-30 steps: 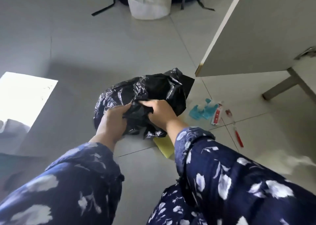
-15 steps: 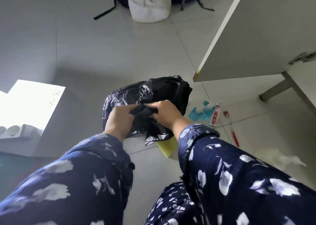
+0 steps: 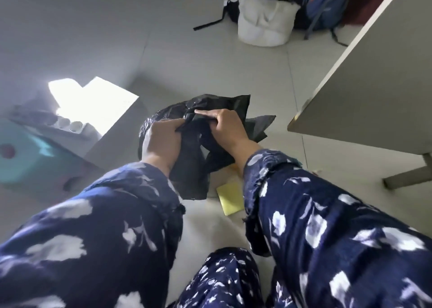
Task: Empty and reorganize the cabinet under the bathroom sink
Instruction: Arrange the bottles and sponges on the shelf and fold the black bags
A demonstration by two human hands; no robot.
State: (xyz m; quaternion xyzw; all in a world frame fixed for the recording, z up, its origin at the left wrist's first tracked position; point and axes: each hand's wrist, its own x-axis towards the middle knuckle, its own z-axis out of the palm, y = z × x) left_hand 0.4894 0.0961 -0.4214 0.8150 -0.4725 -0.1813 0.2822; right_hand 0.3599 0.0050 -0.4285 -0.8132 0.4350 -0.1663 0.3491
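Observation:
A crumpled black plastic bag (image 3: 194,167) is held up above the tiled floor in the middle of the view. My left hand (image 3: 161,141) grips a bunched fold of the bag from the left. My right hand (image 3: 224,127) pinches the bag's top edge from the right, thumb stretched along the plastic. A corner of the bag sticks out to the right behind my right hand. Below it a yellow sponge (image 3: 230,197) lies on the floor, partly hidden by my right sleeve.
The open cabinet door (image 3: 364,92) juts in from the right, with a metal leg (image 3: 406,176) below it. A white box (image 3: 93,125) and a teal object (image 3: 30,158) sit on the left. A white bag (image 3: 266,24) and backpacks (image 3: 327,3) stand at the back.
Both hands have lifted the bag higher and bunched it tighter. The view has swung left and up, so the blue items and toothbrush at the right are out of sight.

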